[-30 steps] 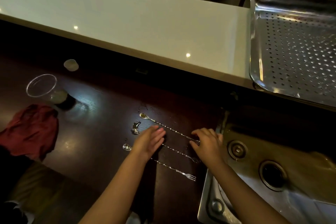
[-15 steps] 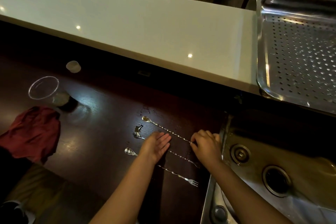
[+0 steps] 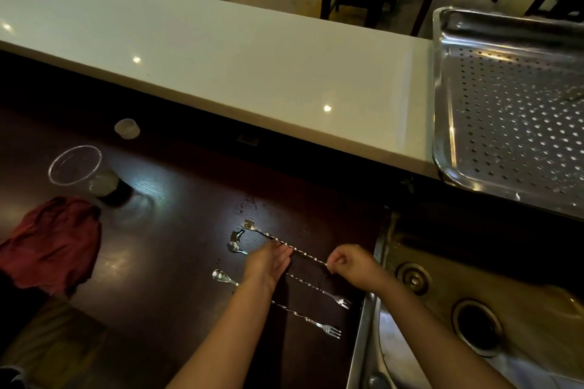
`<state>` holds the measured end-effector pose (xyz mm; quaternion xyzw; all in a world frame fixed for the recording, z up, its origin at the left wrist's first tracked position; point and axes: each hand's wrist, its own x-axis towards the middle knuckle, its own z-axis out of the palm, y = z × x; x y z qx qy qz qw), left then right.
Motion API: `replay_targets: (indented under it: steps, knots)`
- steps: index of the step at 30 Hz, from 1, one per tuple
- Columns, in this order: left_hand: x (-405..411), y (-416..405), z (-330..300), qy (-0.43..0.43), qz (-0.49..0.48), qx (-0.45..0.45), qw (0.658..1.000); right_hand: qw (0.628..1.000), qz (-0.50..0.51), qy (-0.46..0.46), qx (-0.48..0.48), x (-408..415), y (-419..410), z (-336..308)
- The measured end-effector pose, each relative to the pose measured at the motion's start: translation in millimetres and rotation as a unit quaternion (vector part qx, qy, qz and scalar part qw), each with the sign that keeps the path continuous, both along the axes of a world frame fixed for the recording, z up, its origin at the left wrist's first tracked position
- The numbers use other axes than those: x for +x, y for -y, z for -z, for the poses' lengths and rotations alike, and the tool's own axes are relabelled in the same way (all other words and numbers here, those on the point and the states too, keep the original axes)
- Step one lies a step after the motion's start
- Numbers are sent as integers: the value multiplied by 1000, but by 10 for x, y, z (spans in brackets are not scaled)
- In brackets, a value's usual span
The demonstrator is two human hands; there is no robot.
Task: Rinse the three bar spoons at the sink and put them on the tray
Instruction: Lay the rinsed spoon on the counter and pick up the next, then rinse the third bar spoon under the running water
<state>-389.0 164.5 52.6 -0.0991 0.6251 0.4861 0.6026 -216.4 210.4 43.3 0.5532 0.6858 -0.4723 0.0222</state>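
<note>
Three bar spoons lie side by side on the dark tabletop [image 3: 164, 230], just left of the sink [image 3: 410, 309]. Far spoon [image 3: 303, 253]: bowl end to the left, its right end pinched in the right hand [image 3: 354, 265]. That grip is narrow, fingertips closed on the twisted stem. It looks barely lifted at that end, if at all; cannot tell for sure. Middle spoon [image 3: 319, 289] and near spoon [image 3: 309, 322] lie untouched, fork ends toward the sink, bowls at left. The left hand [image 3: 268, 265] is flat and open over all three stems, holding nothing, fingers touching or just above the far spoon.

None rinsed yet, I judge; task barely started.

Risks:
- A fingertip pinch on a thin, slick twisted stem, with the long bowl end hanging out, could let the spoon pivot or slip and clatter to the tabletop or into the sink.
- Small wet patches by the bowls [image 3: 237, 235] mean wet metal and a poorer hold.
- The left hand over the stems could drag or roll the other two spoons, and the fork tines could snag.
- A spoon swinging into the sink could hit the rim or drop toward the open drain [image 3: 477, 325].

The perforated tray [image 3: 442, 88] sits on the pale counter [image 3: 221, 66] beyond the sink, well away from the spoons. A long reach up, with a chance of dripping or dropping on the way. A plastic cup [image 3: 76, 167] and a red cloth [image 3: 53, 240] sit far left, out of the path.
</note>
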Motion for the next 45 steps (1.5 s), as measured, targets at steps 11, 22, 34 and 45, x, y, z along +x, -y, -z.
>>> replay_targets:
  steps: [11, 22, 34, 45]
  knots:
    - [488, -40, -252, -49, 6, 93, 994, 979, 106, -167, -47, 950, 101, -517]
    - [2265, -8, -671, 4, 134, 182, 974, 818, 500, -273, 76, 2770, 883, -824]
    - [3867, 375, -879, -7, 152, 203, 967, 649, 664, -350, 128, 4052, 1315, -863]
    - [4341, 550, -744, 11, 141, 199, 970, 644, 649, -391, 107, 4426, 1357, -844]
